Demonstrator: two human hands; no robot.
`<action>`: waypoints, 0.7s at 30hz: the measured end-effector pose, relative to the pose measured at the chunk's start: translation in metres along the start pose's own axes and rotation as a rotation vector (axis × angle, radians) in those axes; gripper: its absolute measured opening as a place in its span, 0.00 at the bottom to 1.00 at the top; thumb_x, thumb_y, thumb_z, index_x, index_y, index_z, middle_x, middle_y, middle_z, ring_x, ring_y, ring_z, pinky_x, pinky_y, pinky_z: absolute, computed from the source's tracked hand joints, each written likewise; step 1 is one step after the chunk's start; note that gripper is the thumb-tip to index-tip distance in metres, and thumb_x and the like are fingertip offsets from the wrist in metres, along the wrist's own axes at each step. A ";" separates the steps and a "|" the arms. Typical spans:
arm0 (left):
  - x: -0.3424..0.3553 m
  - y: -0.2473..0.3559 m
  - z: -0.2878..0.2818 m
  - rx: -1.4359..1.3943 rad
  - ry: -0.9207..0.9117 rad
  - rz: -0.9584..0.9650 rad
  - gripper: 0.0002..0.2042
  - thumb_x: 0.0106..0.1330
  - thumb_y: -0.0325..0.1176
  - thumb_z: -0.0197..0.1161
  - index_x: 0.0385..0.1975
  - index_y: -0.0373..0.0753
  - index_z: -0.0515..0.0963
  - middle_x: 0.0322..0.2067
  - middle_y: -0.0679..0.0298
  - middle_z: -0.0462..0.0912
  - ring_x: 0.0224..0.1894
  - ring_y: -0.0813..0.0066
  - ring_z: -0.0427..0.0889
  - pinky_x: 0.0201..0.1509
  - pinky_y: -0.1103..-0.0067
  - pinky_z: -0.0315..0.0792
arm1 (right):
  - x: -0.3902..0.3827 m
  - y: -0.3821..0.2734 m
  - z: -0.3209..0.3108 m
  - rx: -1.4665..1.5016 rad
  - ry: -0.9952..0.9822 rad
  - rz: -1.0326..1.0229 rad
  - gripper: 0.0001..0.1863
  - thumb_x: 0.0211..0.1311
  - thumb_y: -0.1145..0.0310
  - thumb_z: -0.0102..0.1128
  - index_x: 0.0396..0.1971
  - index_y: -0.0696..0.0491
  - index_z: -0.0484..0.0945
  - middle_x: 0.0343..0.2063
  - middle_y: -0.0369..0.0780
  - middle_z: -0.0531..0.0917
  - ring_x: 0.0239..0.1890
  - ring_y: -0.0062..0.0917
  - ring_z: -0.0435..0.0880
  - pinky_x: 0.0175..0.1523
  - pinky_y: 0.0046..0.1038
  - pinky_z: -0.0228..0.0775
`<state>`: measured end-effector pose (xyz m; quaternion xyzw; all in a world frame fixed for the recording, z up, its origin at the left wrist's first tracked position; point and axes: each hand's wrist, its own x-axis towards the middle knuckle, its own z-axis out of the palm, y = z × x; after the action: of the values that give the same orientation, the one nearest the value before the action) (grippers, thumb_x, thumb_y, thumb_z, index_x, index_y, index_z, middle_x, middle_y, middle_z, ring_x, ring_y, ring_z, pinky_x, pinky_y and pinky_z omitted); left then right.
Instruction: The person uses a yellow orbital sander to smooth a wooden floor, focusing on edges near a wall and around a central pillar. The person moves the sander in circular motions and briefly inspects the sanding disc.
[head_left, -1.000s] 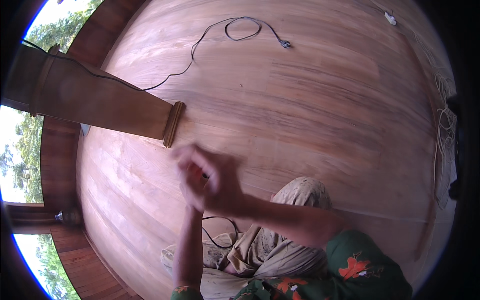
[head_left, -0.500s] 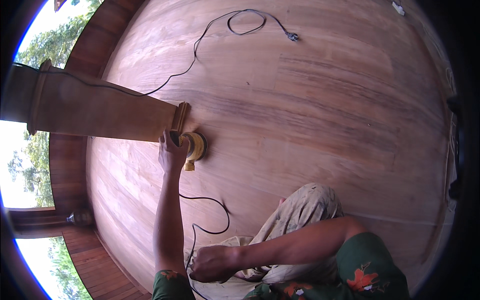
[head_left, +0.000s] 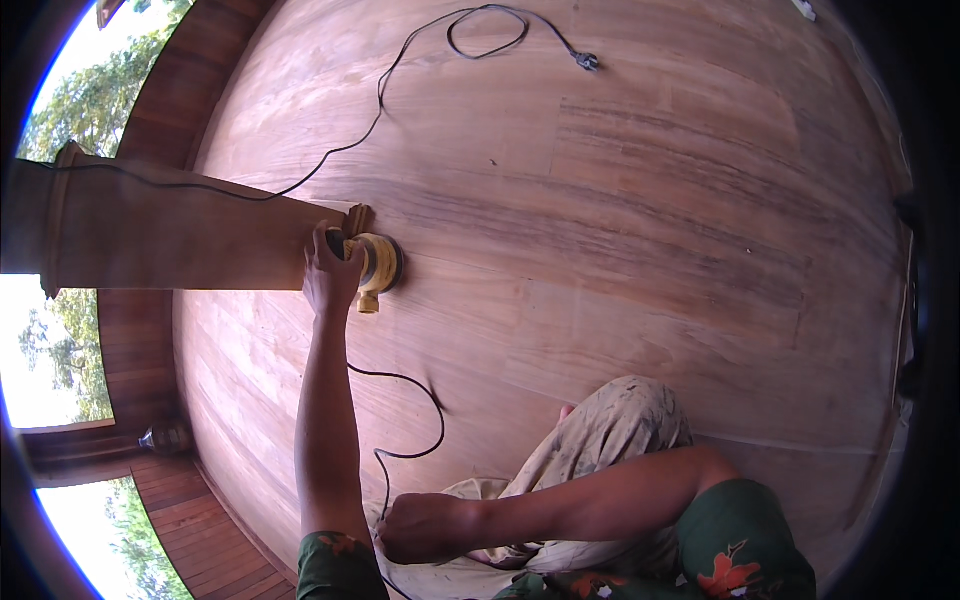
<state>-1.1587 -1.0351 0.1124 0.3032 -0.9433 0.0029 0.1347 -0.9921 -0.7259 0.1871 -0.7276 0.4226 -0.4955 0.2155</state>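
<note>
Left hand (head_left: pixel 333 275): it is wrapped around the dark top of a round yellow and black power tool (head_left: pixel 382 262), which is gripped by spread fingers.
Yellow tool: it is held at the foot of a square brown wooden post (head_left: pixel 190 235); whether the post is touched by it cannot be told.
Right hand (head_left: pixel 425 528): it is curled like a fist over pale, stained trousers (head_left: pixel 630 430), beside a thin, bendy black cord (head_left: pixel 443 420); whether that cord is pinched cannot be told.
Black plug (head_left: pixel 587 61): it is seen loose on the floor, at the end of a long, looped black wire (head_left: pixel 381 95).
Pinkish-brown wooden floor (head_left: pixel 600 330): it is marked by dark streaks (head_left: pixel 650 190), with paler parts around them.
Done: the tool is gripped and placed by the post.
Left: much, it is guessed; the plug is not pushed into anything, and no surely finished patch can be picked out.
</note>
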 end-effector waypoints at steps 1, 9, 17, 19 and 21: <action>0.001 0.003 0.000 0.000 -0.007 -0.011 0.36 0.65 0.55 0.74 0.71 0.51 0.71 0.58 0.49 0.83 0.57 0.41 0.87 0.55 0.51 0.81 | 0.000 0.000 -0.002 -0.009 0.010 -0.010 0.05 0.54 0.73 0.67 0.23 0.57 0.88 0.27 0.48 0.90 0.35 0.47 0.92 0.42 0.45 0.84; 0.019 0.028 -0.005 0.001 -0.084 -0.051 0.37 0.67 0.56 0.72 0.74 0.51 0.69 0.60 0.51 0.83 0.61 0.44 0.85 0.61 0.53 0.80 | -0.002 -0.002 -0.017 -0.092 -0.018 0.002 0.06 0.57 0.72 0.67 0.22 0.55 0.88 0.27 0.45 0.91 0.36 0.43 0.93 0.41 0.43 0.84; 0.039 0.046 -0.004 0.042 -0.138 -0.070 0.40 0.67 0.57 0.71 0.77 0.52 0.68 0.62 0.51 0.81 0.62 0.46 0.85 0.63 0.54 0.80 | -0.004 0.000 -0.022 -0.058 0.001 0.002 0.09 0.61 0.69 0.65 0.22 0.55 0.88 0.27 0.46 0.91 0.37 0.43 0.93 0.43 0.43 0.83; 0.043 0.049 -0.004 0.034 -0.135 -0.073 0.40 0.66 0.57 0.71 0.77 0.52 0.68 0.62 0.51 0.81 0.63 0.46 0.85 0.63 0.54 0.80 | -0.003 0.001 -0.023 -0.005 -0.006 0.048 0.11 0.63 0.69 0.64 0.23 0.56 0.87 0.27 0.47 0.90 0.36 0.44 0.93 0.44 0.44 0.82; 0.048 0.050 -0.003 0.038 -0.144 -0.081 0.40 0.66 0.58 0.70 0.77 0.53 0.68 0.62 0.51 0.81 0.63 0.45 0.85 0.63 0.54 0.80 | -0.003 0.003 -0.022 0.112 0.000 0.133 0.12 0.65 0.68 0.63 0.23 0.57 0.87 0.27 0.48 0.90 0.36 0.44 0.92 0.45 0.44 0.82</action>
<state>-1.2238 -1.0212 0.1311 0.3432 -0.9373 -0.0067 0.0606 -1.0140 -0.7228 0.1926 -0.6848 0.4417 -0.5027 0.2885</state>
